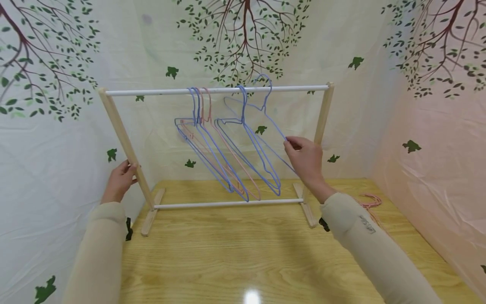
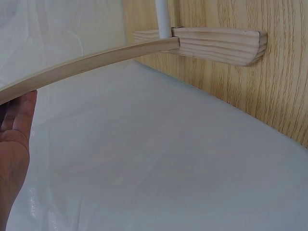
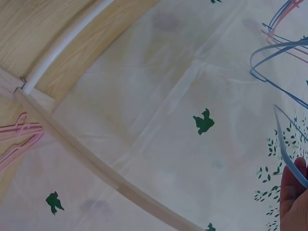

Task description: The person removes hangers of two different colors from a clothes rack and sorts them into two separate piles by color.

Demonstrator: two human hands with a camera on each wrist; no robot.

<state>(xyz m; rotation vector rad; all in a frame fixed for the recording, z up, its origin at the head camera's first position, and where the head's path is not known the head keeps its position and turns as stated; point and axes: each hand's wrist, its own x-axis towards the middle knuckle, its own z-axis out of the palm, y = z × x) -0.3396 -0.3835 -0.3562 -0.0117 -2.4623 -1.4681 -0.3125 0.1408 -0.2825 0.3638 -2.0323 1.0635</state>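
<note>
The right hand (image 1: 305,158) pinches the shoulder wire of a blue hanger (image 1: 265,126) between thumb and fingertips. The hanger stretches up and to the left of that pinch, its hook over the white rail (image 1: 216,90), its long bottom edge slanting downward. The left hand (image 1: 120,179) curls round the rack's left wooden post (image 1: 125,145), just beside its lower half.
</note>
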